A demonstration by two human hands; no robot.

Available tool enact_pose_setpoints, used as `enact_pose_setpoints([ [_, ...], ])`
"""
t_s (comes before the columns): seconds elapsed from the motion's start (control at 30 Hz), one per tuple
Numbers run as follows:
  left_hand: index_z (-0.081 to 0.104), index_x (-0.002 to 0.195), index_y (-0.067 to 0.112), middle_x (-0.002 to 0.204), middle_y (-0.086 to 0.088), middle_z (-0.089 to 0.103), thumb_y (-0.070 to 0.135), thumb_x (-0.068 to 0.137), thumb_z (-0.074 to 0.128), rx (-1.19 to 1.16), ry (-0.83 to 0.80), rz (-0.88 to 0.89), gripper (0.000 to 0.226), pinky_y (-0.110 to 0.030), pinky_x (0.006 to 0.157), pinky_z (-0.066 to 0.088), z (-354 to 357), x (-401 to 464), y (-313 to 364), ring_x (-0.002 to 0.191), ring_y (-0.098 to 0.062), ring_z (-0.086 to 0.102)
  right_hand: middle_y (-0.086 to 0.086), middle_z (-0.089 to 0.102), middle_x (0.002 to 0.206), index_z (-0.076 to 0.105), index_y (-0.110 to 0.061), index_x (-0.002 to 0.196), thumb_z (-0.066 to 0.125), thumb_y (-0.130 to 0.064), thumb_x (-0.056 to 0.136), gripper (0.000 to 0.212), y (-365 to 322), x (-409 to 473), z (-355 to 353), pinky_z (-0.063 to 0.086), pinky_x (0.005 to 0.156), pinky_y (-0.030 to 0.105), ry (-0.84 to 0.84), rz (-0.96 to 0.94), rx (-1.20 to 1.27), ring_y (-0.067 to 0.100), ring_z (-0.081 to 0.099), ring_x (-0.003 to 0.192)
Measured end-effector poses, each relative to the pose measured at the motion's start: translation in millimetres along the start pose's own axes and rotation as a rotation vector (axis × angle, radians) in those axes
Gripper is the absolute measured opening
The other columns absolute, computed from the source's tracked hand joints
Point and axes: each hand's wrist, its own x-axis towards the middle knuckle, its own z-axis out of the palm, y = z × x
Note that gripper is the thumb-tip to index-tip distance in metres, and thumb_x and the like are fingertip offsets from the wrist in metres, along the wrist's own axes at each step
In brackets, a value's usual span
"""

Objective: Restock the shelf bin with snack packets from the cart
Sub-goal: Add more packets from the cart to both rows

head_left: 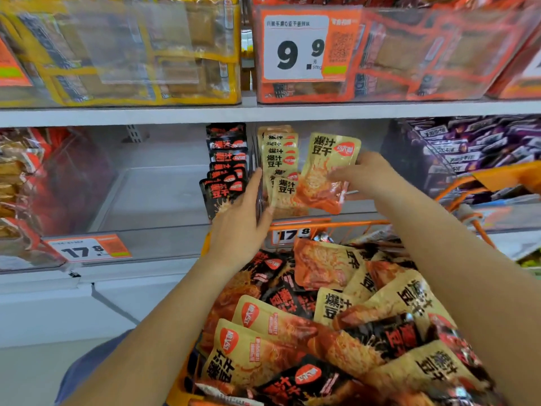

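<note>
My right hand (366,174) pinches a yellow-and-orange snack packet (325,171) and holds it upright against a row of matching yellow packets (281,159) standing in the clear shelf bin (164,238). My left hand (243,218) rests with straight fingers on the bin's divider, its thumb touching the front yellow packet. A row of black packets (227,168) stands on the divider's left side. Below, the orange cart (456,189) is heaped with several yellow and black packets (336,323).
The bin's left part is bare behind a 17.8 price tag (87,249). The upper shelf holds a yellow packet bin (117,51) and an orange one with a 9.9 tag (295,48). Purple packets (468,148) fill the bin to the right.
</note>
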Motion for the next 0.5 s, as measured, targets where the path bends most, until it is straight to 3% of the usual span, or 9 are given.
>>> enact_pose_setpoints([
  [0.1,-0.002,0.151,0.035,0.087,0.003,0.054,0.041,0.098,0.04,0.077,0.044,0.032,0.068,-0.03,0.052,0.032,1.0,-0.7,-3.7,0.063,-0.015,0.049,0.007,0.064,0.093,0.065,-0.004,0.102,0.072,-0.009,0.082,0.021,11.2,31.5,15.0,0.051,0.063,0.025,-0.114,0.075,-0.101,0.011,0.056,0.068],
  [0.2,-0.003,0.15,0.037,0.104,0.004,0.059,0.043,0.099,0.038,0.076,0.061,0.034,0.067,-0.027,0.05,0.029,3.2,-0.8,-5.9,0.065,-0.01,0.045,0.013,0.068,0.098,0.065,-0.001,0.097,0.071,-0.009,0.082,0.018,28.5,53.5,38.4,0.053,0.081,0.035,-0.257,0.099,-0.32,0.02,0.062,0.079],
  [0.27,-0.004,0.15,0.039,0.111,0.005,0.058,0.044,0.098,0.038,0.058,0.056,0.035,0.067,-0.023,0.047,0.027,4.1,0.3,-7.3,0.067,-0.008,0.045,0.015,0.068,0.098,0.064,0.001,0.099,0.069,-0.017,0.084,0.024,36.1,60.8,50.2,0.052,0.07,0.03,-0.301,0.113,-0.499,0.023,0.062,0.078],
  [0.33,-0.003,0.15,0.04,0.104,0.007,0.057,0.045,0.097,0.039,0.049,0.057,0.03,0.067,-0.024,0.048,0.028,4.9,0.7,-8.3,0.068,-0.009,0.046,0.008,0.062,0.084,0.059,-0.005,0.089,0.066,-0.031,0.087,0.027,36.0,63.4,54.9,0.044,0.052,0.023,-0.33,0.158,-0.624,0.017,0.057,0.066],
  [0.37,-0.003,0.15,0.04,0.098,0.008,0.054,0.045,0.097,0.039,0.045,0.054,0.025,0.068,-0.025,0.048,0.029,5.0,1.3,-8.5,0.068,-0.01,0.046,0.007,0.061,0.084,0.057,-0.009,0.086,0.066,-0.034,0.087,0.026,35.5,65.9,56.8,0.044,0.052,0.022,-0.356,0.183,-0.632,0.017,0.056,0.067],
  [0.43,-0.002,0.15,0.039,0.088,0.011,0.046,0.044,0.097,0.041,0.047,0.05,0.017,0.068,-0.022,0.046,0.028,6.1,2.5,-9.9,0.064,-0.009,0.045,0.008,0.062,0.093,0.057,-0.012,0.086,0.063,-0.031,0.089,0.021,33.2,67.5,62.5,0.05,0.067,0.026,-0.394,0.182,-0.627,0.02,0.058,0.078],
  [0.5,-0.001,0.15,0.039,0.088,0.013,0.042,0.043,0.097,0.042,0.053,0.052,0.005,0.069,-0.019,0.045,0.027,6.3,3.1,-10.8,0.062,-0.008,0.044,0.011,0.061,0.099,0.061,-0.008,0.097,0.055,-0.028,0.093,0.021,33.0,69.2,71.0,0.045,0.074,0.028,-0.405,0.128,-0.677,0.022,0.055,0.085],
])
